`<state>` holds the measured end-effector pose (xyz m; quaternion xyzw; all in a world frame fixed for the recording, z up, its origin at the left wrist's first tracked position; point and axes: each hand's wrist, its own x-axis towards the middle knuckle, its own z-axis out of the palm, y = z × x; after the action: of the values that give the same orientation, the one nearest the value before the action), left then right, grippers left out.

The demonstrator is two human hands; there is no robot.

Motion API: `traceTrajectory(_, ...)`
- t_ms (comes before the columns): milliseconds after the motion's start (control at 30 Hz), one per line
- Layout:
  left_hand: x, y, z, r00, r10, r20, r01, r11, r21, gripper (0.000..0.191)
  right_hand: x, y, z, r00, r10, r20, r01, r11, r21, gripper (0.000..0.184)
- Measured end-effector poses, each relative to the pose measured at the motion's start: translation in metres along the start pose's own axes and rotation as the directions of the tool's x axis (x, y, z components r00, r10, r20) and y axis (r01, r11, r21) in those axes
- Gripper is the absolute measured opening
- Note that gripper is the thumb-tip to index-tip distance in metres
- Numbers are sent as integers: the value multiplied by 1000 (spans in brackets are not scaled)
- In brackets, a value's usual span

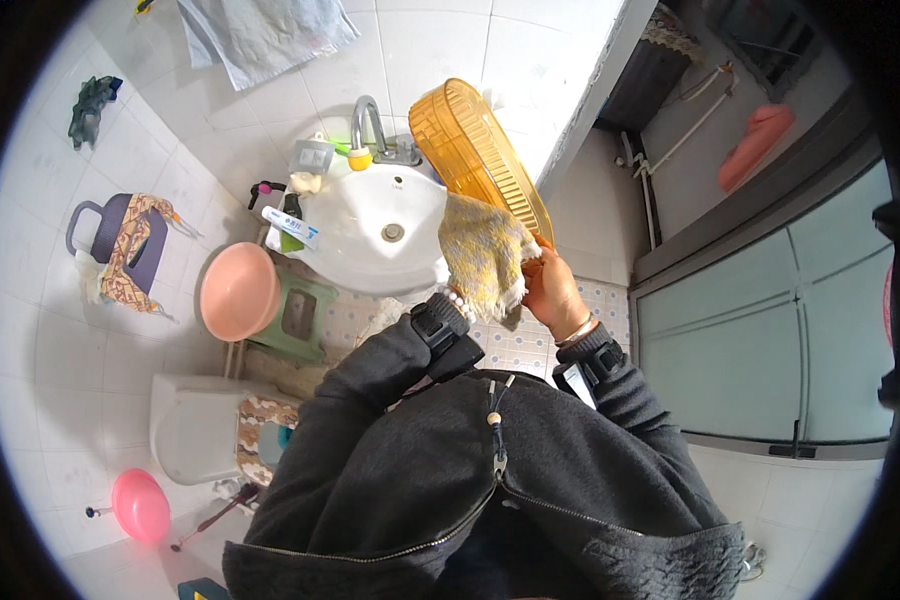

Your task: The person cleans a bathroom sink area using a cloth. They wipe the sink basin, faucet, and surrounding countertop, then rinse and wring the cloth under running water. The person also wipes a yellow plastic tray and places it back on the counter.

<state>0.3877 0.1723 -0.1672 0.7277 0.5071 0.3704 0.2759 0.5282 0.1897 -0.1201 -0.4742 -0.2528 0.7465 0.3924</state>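
A yellow and grey cloth (484, 255) hangs spread in front of me at the right rim of the white washbasin (352, 232). My right hand (553, 289) grips its right edge. The cloth hides most of my left hand (457, 300); only a little shows at the wrist beside a beaded bracelet, so its grip cannot be seen. Behind the cloth, a translucent amber plastic basket (472, 157) leans tilted at the basin's right side. A chrome faucet (369, 127) with a yellow tip stands at the basin's back.
A toothpaste tube (291, 226) lies on the basin's left rim. Left of the basin are a green plastic stool (300, 315), a peach basin (240, 291) and a toilet (195, 427). A grey towel (262, 37) hangs above; a glazed door (720, 322) stands at right.
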Motion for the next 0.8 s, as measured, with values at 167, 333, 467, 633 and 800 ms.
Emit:
traceTrajectory(167, 8, 42, -20, 966, 166, -197, -14, 798, 603, 46, 4, -4, -29, 985, 26, 169, -35, 998, 53, 37)
traceTrajectory(333, 30, 17, -46, 856, 147, -496, -151, 988, 32, 47, -25, -21, -51, 980, 101, 172, -62, 973, -221, 42)
traceTrajectory(467, 30, 1, -30, 873, -188, -449, -43, 890, -455, 43, -30, -20, -48, 963, 151, 224, -82, 953, -291, 42)
traceTrajectory(633, 12, 24, 11, 963, -77, -259, 44, 990, -133, 33, -5, -16, -45, 959, 193, 207, -128, 948, -290, 32)
traceTrajectory(800, -8, 51, 52, 968, 101, -231, -66, 986, 156, 24, 13, -9, -60, 848, 139, 512, -195, 979, 57, 32)
